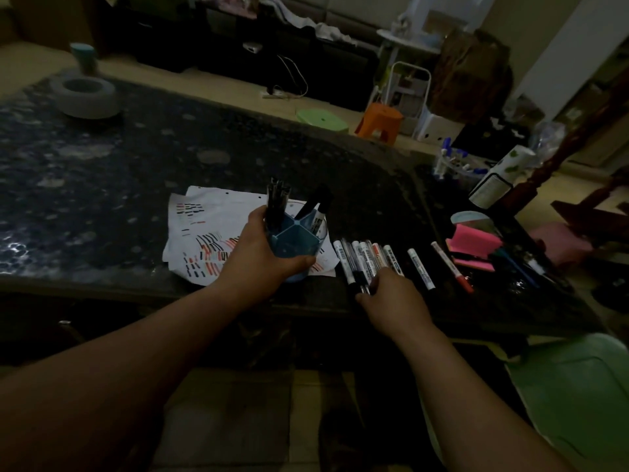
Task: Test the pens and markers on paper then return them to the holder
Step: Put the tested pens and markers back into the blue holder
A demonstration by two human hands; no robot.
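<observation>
1. Blue plastic holder (pixel 289 245) stands on the scribbled paper (pixel 211 212) near the counter's (pixel 136 158) front edge. The left hand (pixel 258 253) has its grip wrapped round the holder's wall, and pens (pixel 277 199) stand inside.
2. At its 3 o'clock lies a row of markers (pixel 366 258). The right hand (pixel 394 298) pinches their near ends; which one, I cannot tell.
3. Returning seems to be the step in hand. The next move calls for lifting one marker, carrying it toward 9 o'clock and dropping it into a free compartment.
</observation>
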